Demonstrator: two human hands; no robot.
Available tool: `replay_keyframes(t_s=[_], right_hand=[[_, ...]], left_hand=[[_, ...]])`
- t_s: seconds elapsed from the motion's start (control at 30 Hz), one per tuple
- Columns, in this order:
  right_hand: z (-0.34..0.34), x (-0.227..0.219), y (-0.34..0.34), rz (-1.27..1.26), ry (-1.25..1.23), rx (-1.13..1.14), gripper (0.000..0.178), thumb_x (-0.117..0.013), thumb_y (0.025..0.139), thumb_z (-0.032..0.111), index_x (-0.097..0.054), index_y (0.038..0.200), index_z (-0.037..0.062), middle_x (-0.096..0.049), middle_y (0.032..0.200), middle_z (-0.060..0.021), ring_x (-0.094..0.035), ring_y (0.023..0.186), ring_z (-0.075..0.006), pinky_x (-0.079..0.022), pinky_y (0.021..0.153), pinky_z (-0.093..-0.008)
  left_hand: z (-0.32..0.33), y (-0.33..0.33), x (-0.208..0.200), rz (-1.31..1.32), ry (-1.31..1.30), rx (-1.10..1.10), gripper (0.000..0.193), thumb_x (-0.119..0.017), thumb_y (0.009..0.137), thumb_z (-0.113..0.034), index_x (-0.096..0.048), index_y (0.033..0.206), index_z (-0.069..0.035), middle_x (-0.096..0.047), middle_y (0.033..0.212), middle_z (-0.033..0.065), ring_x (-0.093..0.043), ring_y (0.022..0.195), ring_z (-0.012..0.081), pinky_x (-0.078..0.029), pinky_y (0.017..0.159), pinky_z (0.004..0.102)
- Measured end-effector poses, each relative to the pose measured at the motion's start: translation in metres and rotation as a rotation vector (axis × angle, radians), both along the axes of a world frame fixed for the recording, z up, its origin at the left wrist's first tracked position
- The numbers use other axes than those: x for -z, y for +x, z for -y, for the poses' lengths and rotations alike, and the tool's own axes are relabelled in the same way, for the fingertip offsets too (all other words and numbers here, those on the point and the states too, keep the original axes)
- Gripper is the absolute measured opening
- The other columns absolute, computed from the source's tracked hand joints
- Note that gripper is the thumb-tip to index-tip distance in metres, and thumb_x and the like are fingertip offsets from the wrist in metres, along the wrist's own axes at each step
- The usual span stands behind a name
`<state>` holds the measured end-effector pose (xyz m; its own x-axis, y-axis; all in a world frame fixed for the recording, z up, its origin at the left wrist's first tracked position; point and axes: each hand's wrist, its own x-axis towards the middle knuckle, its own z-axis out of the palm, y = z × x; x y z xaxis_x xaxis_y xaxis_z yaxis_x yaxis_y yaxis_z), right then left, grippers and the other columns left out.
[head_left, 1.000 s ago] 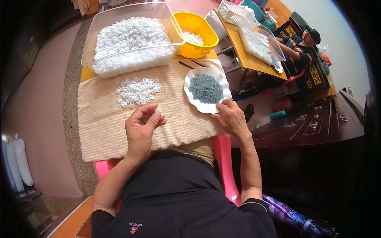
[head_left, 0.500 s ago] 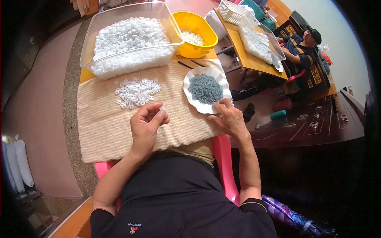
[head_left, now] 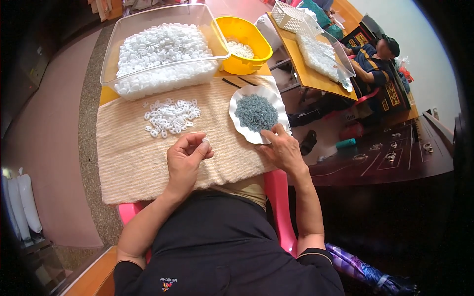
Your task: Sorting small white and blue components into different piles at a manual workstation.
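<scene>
My left hand (head_left: 184,162) is over the cloth, thumb and index finger pinching a small white plastic piece (head_left: 205,140) that shows only in part. My right hand (head_left: 285,152) is at the near right rim of a white wavy-edged plate (head_left: 237,130), with its fingertips curled together by the rim. Whatever those fingertips hold is too small to make out. On the plate lies a heap of tiny grey-blue slender parts (head_left: 256,112). Left of it, a loose pile of white oval pieces with holes (head_left: 170,117) is spread on the striped beige cloth (head_left: 133,163).
Behind the cloth stand a clear bin (head_left: 109,64) full of white pieces and a yellow basin (head_left: 266,49) with more inside. Two thin black sticks (head_left: 232,83) lie by the plate. A person (head_left: 374,61) sits at another table (head_left: 291,47) on the right.
My left hand has shifted slightly right, still pinching the white piece. My right hand has moved slightly left along the plate's rim, its fingertips drawn closer together.
</scene>
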<state>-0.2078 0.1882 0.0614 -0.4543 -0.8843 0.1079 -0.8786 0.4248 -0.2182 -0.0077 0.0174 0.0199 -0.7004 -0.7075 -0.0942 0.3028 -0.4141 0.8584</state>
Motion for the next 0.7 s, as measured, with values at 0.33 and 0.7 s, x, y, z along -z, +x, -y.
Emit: replay_keyframes(t_s=[0.33, 0.7], right_hand=[[-0.005, 0.007, -0.004, 0.135, -0.14, 0.009, 0.034, -0.074, 0.072, 0.009, -0.064, 0.104, 0.0067, -0.058, 0.099, -0.0124, -0.062, 0.085, -0.033, -0.05, 0.072, -0.0395], [-0.011, 0.024, -0.006, 0.191, -0.354, -0.064, 0.023, -0.072, 0.072, 0.001, -0.067, 0.095, 0.0033, -0.059, 0.093, -0.01, -0.062, 0.075, -0.0256, -0.05, 0.063, -0.0325]], left_hand=[[-0.002, 0.002, 0.004, 0.024, -0.006, 0.014, 0.02, -0.062, 0.089, -0.002, -0.06, 0.108, 0.003, -0.064, 0.088, 0.0057, -0.062, 0.077, 0.0113, -0.056, 0.073, 0.0268], [-0.003, 0.004, 0.009, 0.041, -0.019, 0.037, 0.02, -0.062, 0.089, -0.003, -0.06, 0.109, 0.002, -0.063, 0.089, 0.0052, -0.062, 0.078, 0.0112, -0.056, 0.074, 0.0273]])
